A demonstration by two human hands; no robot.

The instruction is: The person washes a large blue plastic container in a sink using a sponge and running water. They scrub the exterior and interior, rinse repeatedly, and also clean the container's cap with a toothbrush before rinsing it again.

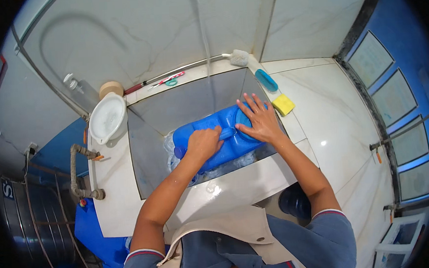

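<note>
A blue plastic water jug [232, 151] lies on its side in the grey sink [150, 115]. My left hand [204, 143] is wrapped round the jug's handle [228, 133]. Spread flat, my right hand [262, 122] presses on the round blue lid [242, 117] at the jug's right end. A small blue spout cap [179, 152] shows at the other end, beside my left wrist. Clear plastic bottles or similar see-through items [245, 160] are partly hidden under the jug.
On the ledge sit a white basin [108, 119], a pump bottle [82, 90], scissors [172, 82], a long-handled brush [238, 58], a blue scrub brush [266, 80] and a yellow sponge [284, 104]. A pipe with a tap [74, 170] stands at the left.
</note>
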